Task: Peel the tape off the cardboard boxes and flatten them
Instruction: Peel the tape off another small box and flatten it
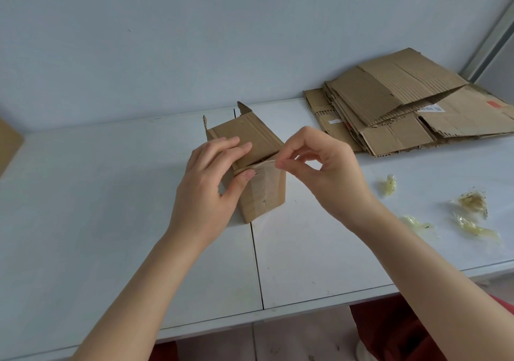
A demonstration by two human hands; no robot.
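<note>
Cardboard [8, 143] is lying at the left edge of the table [111, 193], well apart from the work. Near the middle, the left hand [205, 188] is gripping the box [267, 193], fingers on its top and thumb on the near face, probably so that it is not sliding when the tape is pulled. The right hand [328, 174] is pinching the tape [262, 167] at the box's top edge between thumb and finger. Toward the far right corner a stack [403, 110] of flattened boxes is lying, and tape scraps [472, 205] are lying near the right edge. Nothing seems to be blocking the hands.
</note>
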